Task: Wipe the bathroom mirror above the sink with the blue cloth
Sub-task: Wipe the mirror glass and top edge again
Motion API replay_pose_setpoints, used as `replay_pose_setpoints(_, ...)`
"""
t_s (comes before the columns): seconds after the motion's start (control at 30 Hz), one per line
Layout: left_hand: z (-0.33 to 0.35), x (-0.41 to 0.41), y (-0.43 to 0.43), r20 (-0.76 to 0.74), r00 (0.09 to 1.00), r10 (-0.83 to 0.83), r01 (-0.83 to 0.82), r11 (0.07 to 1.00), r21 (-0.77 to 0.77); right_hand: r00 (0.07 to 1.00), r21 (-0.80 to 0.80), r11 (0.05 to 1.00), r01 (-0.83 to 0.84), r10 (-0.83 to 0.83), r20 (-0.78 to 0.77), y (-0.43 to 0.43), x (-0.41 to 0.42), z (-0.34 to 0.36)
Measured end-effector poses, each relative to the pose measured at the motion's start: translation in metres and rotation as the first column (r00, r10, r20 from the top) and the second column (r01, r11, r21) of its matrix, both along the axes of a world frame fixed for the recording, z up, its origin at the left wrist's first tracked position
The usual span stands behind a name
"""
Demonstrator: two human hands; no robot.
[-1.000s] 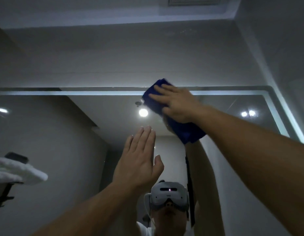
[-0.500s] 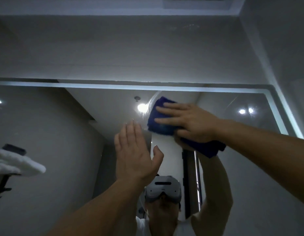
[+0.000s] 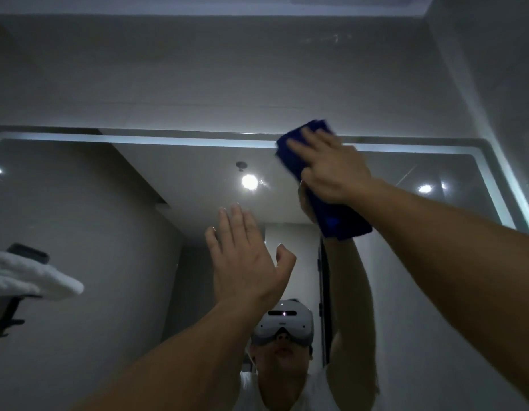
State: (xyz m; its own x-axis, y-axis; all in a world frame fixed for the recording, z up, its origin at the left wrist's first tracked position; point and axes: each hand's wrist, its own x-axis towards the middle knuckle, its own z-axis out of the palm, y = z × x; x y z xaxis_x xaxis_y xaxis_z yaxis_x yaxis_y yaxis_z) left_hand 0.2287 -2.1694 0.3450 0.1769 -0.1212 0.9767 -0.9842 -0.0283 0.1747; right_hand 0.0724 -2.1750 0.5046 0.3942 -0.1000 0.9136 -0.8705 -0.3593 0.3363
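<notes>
Right hand (image 3: 331,170) presses the cloth (image 3: 337,218) flat against the mirror (image 3: 79,203) at its top edge, fingers spread to spread pressure; grip holding cloth. Left hand (image 3: 245,262) open, empty, palm toward the glass, likely bracing.

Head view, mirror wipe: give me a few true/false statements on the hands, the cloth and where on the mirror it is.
1. The right hand presses the blue cloth against the mirror. True.
2. The cloth is at the mirror's bottom edge. False: it is at the lit top edge, its upper corner reaching over the frame.
3. The left hand holds a second cloth. False: it is open, flat and empty, fingers together.
4. A white towel shows at the left. True.
5. The cloth is left of the left hand. False: it is up and to the right of it.
</notes>
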Motion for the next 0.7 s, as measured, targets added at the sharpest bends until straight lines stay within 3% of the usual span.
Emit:
replay_pose_setpoints(0.07, 0.0, 0.0, -0.001, 0.003, 1.0, 0.002, -0.002, 1.0, 0.0, 0.978, 0.056, 0.997, -0.052, 0.04, 0.203, 0.003, 0.015, 0.008)
replay_pose_setpoints(0.1, 0.0, 0.001, -0.002, 0.006, 1.0, 0.001, -0.001, 1.0, 0.001, 0.975, 0.038, 0.998, -0.058, 0.048, 0.218, 0.005, 0.026, 0.003)
replay_pose_setpoints(0.17, 0.0, 0.002, -0.003, 0.001, 1.0, 0.013, -0.013, 1.0, 0.001, 0.991, -0.014, 0.997, -0.071, 0.072, 0.112, 0.006, 0.04, -0.018)
replay_pose_setpoints(0.3, 0.0, 0.002, -0.003, 0.011, 1.0, 0.021, -0.021, 1.0, -0.004, 0.967, -0.065, 0.996, -0.053, 0.035, -0.252, -0.006, 0.008, -0.066)
replay_pose_setpoints(0.37, 0.0, 0.002, -0.002, 0.014, 1.0, 0.013, -0.013, 1.0, -0.01, 0.954, -0.087, 0.996, -0.002, -0.024, -0.299, -0.014, -0.027, -0.068)
replay_pose_setpoints(0.4, 0.0, 0.003, -0.002, 0.019, 1.0, 0.012, -0.012, 1.0, -0.015, 0.971, -0.087, 0.996, 0.018, -0.038, -0.236, -0.017, -0.045, -0.065)
replay_pose_setpoints(0.47, 0.0, 0.002, -0.003, 0.024, 1.0, 0.014, -0.013, 1.0, -0.022, 0.999, -0.015, 1.0, 0.001, 0.0, 0.039, -0.023, -0.07, -0.06)
replay_pose_setpoints(0.57, -0.001, 0.001, -0.003, 0.012, 1.0, 0.007, -0.006, 0.999, -0.039, 0.936, 0.016, 0.998, -0.056, 0.047, 0.348, -0.023, -0.059, -0.086)
replay_pose_setpoints(0.63, -0.001, -0.001, -0.001, 0.009, 1.0, 0.0, 0.0, 0.999, -0.037, 0.938, 0.036, 0.998, -0.06, 0.044, 0.345, -0.023, -0.046, -0.128)
replay_pose_setpoints(0.7, -0.001, -0.004, 0.002, 0.011, 1.0, 0.007, -0.007, 1.0, -0.016, 0.987, -0.014, 0.999, -0.039, 0.041, 0.157, -0.026, -0.044, -0.176)
